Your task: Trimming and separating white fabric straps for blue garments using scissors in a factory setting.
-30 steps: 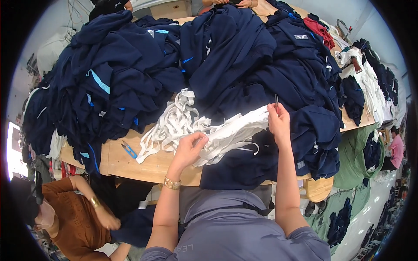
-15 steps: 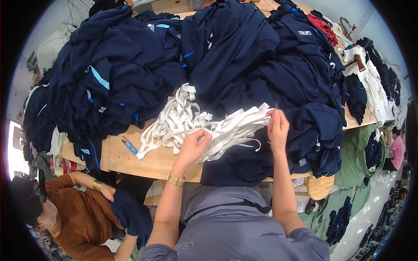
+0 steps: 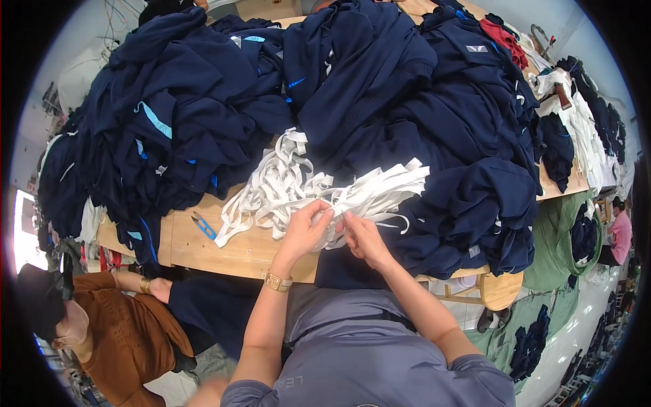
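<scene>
- Step in hand, as judged: sorting out single strips from the heap of white fabric strips [image 3: 319,190] — both hands meet at the near edge of that heap, fingertips pinched together on one strip end.
- Left hand [image 3: 306,227]: closed in a pinch on the strips, a gold wristband [image 3: 277,281] on the wrist.
- Right hand [image 3: 363,237]: just beside the left, fingers curled and gripping the same bunch; hands touching or nearly so.
- The heap lies on the wooden tabletop [image 3: 234,247], spreading away from the hands and fanning right onto the dark cloth.
- Navy garments [image 3: 380,102] are piled high behind and to the right of the heap; more hang off the tabletop edge left of it.
- Small blue-handled snips [image 3: 203,226] lie on bare wood left of the heap, untouched.
- Next move, as judged: calls for keeping the pinch on one strip and freeing it without dragging neighbours — strips are tangled.
- Hard to make out: which strip is actually held; fingertips hide the grip point. Whether one strip or several is clamped — cannot tell.
- Another person in a brown top [image 3: 125,332] sits below and left of the heap, partly cut off by the frame rim.
</scene>
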`<state>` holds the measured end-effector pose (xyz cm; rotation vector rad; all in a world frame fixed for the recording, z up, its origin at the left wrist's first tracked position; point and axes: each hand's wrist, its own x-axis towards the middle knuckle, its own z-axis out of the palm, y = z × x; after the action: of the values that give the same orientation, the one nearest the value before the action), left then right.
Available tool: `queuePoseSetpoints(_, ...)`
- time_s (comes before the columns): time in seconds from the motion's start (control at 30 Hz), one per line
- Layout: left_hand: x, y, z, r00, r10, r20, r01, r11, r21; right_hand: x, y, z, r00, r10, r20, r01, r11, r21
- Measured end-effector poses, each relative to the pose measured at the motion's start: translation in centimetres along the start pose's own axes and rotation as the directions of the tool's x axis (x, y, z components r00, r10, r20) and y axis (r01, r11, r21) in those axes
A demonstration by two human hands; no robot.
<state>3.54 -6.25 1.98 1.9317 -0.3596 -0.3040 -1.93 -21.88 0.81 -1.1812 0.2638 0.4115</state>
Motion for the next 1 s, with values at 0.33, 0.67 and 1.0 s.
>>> queuePoseSetpoints(0.33,0.3,0.2,0.0,0.999,0.035,0.032,-0.031,0.994,-0.103,0.2,-0.8,0.5,1.0,-0.012,-0.022,0.012,1.0,-0.005)
queuePoseSetpoints(0.67,4.5,6.4,-4.0,0.945,-0.099,0.312,0.134,0.986,-0.094,1.5,-5.8,0.5,0.997,-0.073,0.035,0.072,0.997,0.035)
queuePoseSetpoints(1.0,4.6,7.2,-4.0,0.942,-0.083,0.324,0.099,0.995,-0.032,1.0,-5.7,0.7,0.996,-0.071,0.047,0.066,0.993,0.095)
